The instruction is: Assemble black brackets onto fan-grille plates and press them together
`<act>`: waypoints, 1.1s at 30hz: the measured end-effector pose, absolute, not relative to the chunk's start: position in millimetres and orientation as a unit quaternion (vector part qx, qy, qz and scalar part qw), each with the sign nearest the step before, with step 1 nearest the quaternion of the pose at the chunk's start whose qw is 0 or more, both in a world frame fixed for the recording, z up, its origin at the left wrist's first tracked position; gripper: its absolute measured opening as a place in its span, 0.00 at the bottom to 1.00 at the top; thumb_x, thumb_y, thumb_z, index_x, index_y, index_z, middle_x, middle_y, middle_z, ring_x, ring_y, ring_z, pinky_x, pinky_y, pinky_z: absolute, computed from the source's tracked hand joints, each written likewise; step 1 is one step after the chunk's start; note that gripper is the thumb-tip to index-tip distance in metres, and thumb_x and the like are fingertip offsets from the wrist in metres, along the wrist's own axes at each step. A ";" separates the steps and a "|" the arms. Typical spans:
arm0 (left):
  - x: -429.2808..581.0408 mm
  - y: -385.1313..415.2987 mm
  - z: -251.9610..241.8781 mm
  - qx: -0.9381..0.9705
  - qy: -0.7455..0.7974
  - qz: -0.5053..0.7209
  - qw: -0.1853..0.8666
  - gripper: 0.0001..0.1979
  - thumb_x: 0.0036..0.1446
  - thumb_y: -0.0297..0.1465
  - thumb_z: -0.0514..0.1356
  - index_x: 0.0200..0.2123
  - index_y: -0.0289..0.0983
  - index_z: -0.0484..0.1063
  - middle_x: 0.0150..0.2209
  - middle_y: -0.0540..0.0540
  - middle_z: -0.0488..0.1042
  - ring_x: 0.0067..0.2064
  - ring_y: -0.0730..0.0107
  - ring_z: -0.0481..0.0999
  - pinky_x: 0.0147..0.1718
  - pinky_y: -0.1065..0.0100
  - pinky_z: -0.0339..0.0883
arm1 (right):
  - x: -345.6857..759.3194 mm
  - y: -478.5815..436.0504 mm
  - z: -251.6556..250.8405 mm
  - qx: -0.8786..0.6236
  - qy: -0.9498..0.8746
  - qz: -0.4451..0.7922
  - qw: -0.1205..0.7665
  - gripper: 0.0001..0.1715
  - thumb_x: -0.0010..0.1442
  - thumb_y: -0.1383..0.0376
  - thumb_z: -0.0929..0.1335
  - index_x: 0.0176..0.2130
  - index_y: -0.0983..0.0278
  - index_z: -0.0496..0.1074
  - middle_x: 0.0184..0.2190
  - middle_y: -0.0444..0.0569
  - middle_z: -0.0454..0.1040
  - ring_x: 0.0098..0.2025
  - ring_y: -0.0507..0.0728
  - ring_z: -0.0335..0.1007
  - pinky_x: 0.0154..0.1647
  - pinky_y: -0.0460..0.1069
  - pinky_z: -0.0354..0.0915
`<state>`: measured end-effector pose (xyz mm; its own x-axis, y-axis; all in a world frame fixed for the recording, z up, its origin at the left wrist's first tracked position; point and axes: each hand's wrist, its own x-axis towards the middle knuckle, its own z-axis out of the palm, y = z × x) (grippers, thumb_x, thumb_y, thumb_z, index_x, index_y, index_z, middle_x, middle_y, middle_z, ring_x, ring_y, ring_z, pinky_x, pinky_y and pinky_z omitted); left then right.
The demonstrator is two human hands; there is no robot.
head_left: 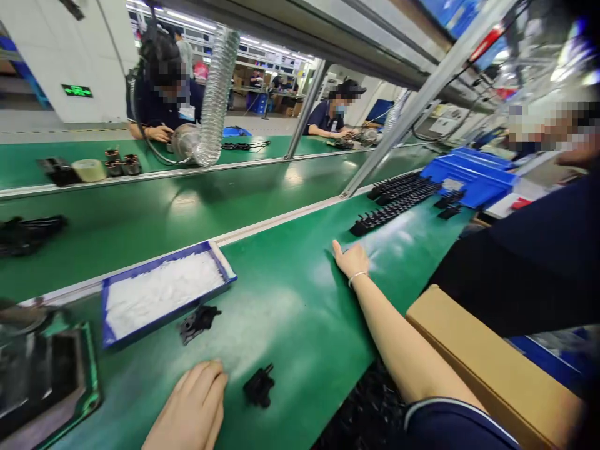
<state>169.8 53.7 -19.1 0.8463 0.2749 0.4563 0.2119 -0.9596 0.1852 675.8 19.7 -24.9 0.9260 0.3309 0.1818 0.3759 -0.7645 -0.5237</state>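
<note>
My left hand (194, 400) rests low over the green worktop, fingers side by side and loosely bent, with no object visible in it. Just right of its fingertips lies a small black plastic part (259, 386). A second black part (199, 323) lies beyond the hand, beside the tray. My right hand (354, 259) is stretched far forward over the worktop, its thumb held apart; its other fingers are partly hidden and I see nothing in them. Ahead of it stand long rows of black plastic parts (398, 206), a short gap from the hand.
A blue tray (110, 334) of white material stands at left centre. Near the left edge is a green-rimmed device (91, 375). Blue bins (473, 181) stand at the far right, a cardboard box (492, 369) by my right arm. A metal post (422, 100) slants overhead. Co-workers sit opposite and at right.
</note>
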 end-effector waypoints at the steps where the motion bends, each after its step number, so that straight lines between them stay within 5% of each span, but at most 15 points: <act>1: 169.6 51.2 -14.3 0.958 0.143 0.237 0.074 0.13 0.64 0.24 0.50 0.47 0.36 0.71 0.44 0.41 0.78 0.46 0.61 0.79 0.45 0.64 0.75 | 655.8 19.3 -25.7 -0.926 -0.227 -0.021 0.300 0.40 0.63 0.46 0.65 0.60 0.74 0.61 0.62 0.70 0.60 0.66 0.73 0.54 0.65 0.70 0.48; 3: 169.2 46.3 -7.6 0.957 0.155 0.226 0.092 0.13 0.65 0.24 0.50 0.49 0.35 0.69 0.45 0.40 0.77 0.47 0.60 0.77 0.46 0.61 0.74 | 607.6 16.6 -26.6 -0.888 -0.320 0.024 0.330 0.47 0.62 0.40 0.61 0.60 0.76 0.61 0.62 0.73 0.60 0.66 0.73 0.55 0.66 0.69 0.48; 8: 163.2 38.5 -6.1 0.958 0.151 0.218 0.112 0.09 0.64 0.23 0.51 0.45 0.34 0.68 0.43 0.39 0.75 0.46 0.59 0.76 0.44 0.58 0.74 | 467.0 -18.1 -21.2 -0.711 -0.575 0.172 0.367 0.45 0.61 0.36 0.56 0.61 0.63 0.64 0.60 0.56 0.69 0.60 0.61 0.67 0.61 0.57 0.64; 12: 150.8 28.7 -6.6 0.954 0.173 0.222 0.106 0.09 0.65 0.24 0.50 0.43 0.36 0.68 0.43 0.40 0.74 0.46 0.58 0.75 0.44 0.57 0.74 | 390.3 -37.8 -15.8 -0.610 -0.689 0.195 0.339 0.42 0.60 0.45 0.67 0.66 0.59 0.58 0.68 0.54 0.55 0.69 0.62 0.53 0.67 0.59 0.57; 15: 134.4 16.0 -5.5 0.950 0.193 0.223 0.099 0.09 0.64 0.24 0.51 0.44 0.37 0.68 0.45 0.40 0.74 0.46 0.59 0.75 0.45 0.57 0.74 | 364.7 -16.2 -16.8 -0.620 -0.692 0.134 0.344 0.42 0.62 0.49 0.66 0.68 0.62 0.54 0.70 0.56 0.50 0.71 0.62 0.48 0.69 0.60 0.53; 21: 73.3 -13.5 -5.8 0.939 0.257 0.207 0.094 0.10 0.62 0.25 0.53 0.47 0.36 0.67 0.50 0.38 0.72 0.53 0.59 0.72 0.52 0.57 0.71 | 323.5 47.9 -29.4 -0.593 -0.707 0.118 0.367 0.38 0.63 0.48 0.63 0.63 0.67 0.60 0.58 0.62 0.68 0.60 0.65 0.65 0.64 0.63 0.59; 26: 13.7 -30.2 -3.5 0.914 0.349 0.194 0.068 0.11 0.62 0.25 0.54 0.48 0.36 0.67 0.51 0.39 0.72 0.56 0.59 0.72 0.55 0.57 0.69 | 287.4 58.8 -37.8 -0.565 -0.717 0.120 0.390 0.37 0.60 0.43 0.64 0.56 0.66 0.68 0.51 0.62 0.72 0.55 0.69 0.68 0.60 0.67 0.60; 30: -9.9 -32.9 -0.4 0.907 0.365 0.195 0.075 0.11 0.63 0.26 0.54 0.49 0.36 0.66 0.52 0.38 0.72 0.57 0.58 0.72 0.56 0.55 0.69 | 305.9 37.3 -32.1 -0.591 -0.687 0.094 0.411 0.38 0.60 0.41 0.63 0.58 0.63 0.65 0.55 0.60 0.69 0.59 0.65 0.65 0.62 0.63 0.61; 33: -15.4 -33.1 0.0 0.913 0.337 0.204 0.108 0.12 0.64 0.28 0.53 0.51 0.35 0.67 0.53 0.34 0.71 0.57 0.50 0.71 0.54 0.47 0.69 | 367.8 -15.9 -27.0 -0.709 -0.573 0.013 0.411 0.38 0.65 0.46 0.59 0.64 0.65 0.54 0.62 0.61 0.59 0.66 0.64 0.54 0.66 0.62 0.55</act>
<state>-15.4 -33.1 0.0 0.6899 0.6592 0.2990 0.5716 -0.7496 0.3338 367.8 -15.9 -27.0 0.3421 0.8237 0.4522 0.8015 -0.0046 -0.5980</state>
